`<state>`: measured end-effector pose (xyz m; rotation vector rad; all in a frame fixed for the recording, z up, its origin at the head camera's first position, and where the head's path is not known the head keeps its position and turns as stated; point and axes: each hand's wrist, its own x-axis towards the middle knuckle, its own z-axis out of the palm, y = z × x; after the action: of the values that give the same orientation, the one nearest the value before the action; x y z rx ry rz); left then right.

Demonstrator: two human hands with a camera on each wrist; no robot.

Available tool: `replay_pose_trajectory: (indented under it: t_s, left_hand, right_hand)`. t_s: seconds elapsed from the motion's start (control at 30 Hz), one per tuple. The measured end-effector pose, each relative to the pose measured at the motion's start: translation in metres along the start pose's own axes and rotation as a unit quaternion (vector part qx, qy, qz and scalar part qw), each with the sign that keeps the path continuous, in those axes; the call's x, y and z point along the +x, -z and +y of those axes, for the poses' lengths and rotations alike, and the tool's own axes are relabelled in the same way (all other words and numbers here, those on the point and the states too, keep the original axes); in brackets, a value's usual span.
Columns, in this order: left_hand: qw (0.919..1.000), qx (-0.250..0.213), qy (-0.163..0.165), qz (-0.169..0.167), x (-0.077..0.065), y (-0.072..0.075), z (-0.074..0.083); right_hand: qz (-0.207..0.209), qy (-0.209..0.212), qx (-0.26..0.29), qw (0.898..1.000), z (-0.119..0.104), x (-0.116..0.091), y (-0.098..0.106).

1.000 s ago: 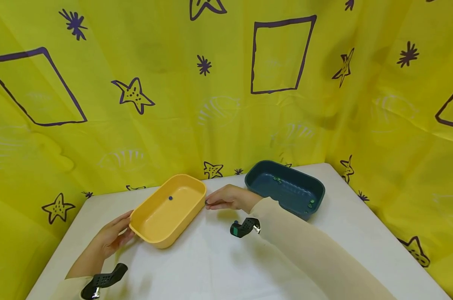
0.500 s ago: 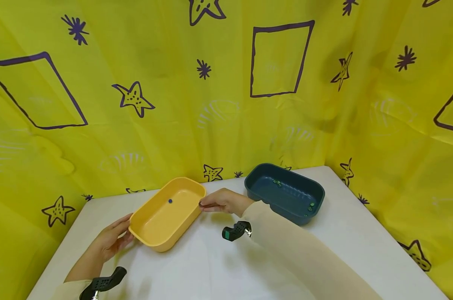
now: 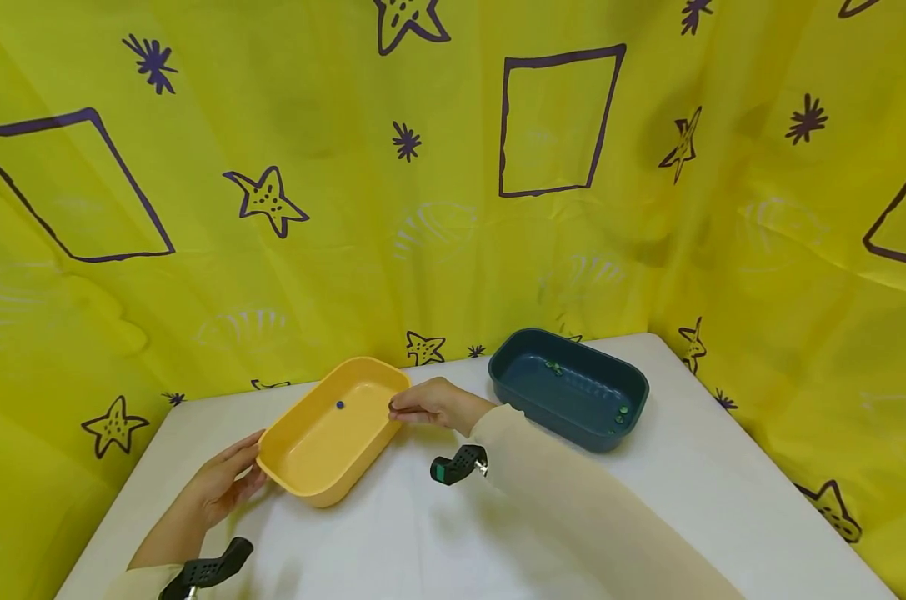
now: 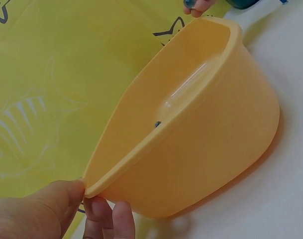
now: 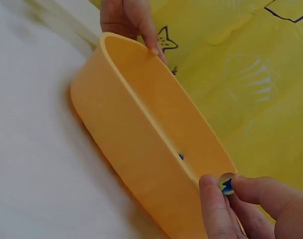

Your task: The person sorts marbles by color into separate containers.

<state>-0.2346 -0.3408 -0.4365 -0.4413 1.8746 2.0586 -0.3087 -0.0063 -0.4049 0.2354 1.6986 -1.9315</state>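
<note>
A yellow plastic tub (image 3: pixel 325 454) stands on the white table, with a dark blue marble (image 3: pixel 340 405) on its floor. My left hand (image 3: pixel 226 482) pinches the tub's near left rim between thumb and fingers. Over the tub's right-hand rim is my right hand (image 3: pixel 436 403); between its thumb and fingertips it pinches a clear marble with a blue swirl (image 5: pixel 226 184), seen best in the right wrist view.
To the right stands a dark teal tub (image 3: pixel 573 396) holding several green marbles (image 3: pixel 623 412). Yellow patterned curtain (image 3: pixel 332 275) borders the white tabletop (image 3: pixel 422 533) at the back and sides. Each wrist carries a black camera mount (image 3: pixel 458 465).
My right hand has moved left, from beside the yellow tub to over its right rim, carrying the marble. The left hand keeps its hold on the tub.
</note>
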Motion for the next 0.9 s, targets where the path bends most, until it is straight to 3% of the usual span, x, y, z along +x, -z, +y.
replay_pose_trajectory:
  t_s: [0.27, 0.7, 0.9]
  left_hand:
    - [1.0, 0.004, 0.003, 0.006, 0.0023, 0.0017, -0.0016]
    - [0.9999, 0.006, 0.006, 0.01, 0.0011, 0.0003, -0.0004]
    - [0.9999, 0.004, 0.01, 0.012, 0.0023, 0.0009, -0.0002]
  right_hand:
    - [0.001, -0.024, -0.019, 1.0, -0.0017, 0.0055, -0.0004]
    - [-0.007, -0.058, 0.019, 0.998, -0.0056, 0.007, 0.0005]
    - [-0.016, -0.059, -0.023, 0.998, -0.0085, 0.0029, 0.0049]
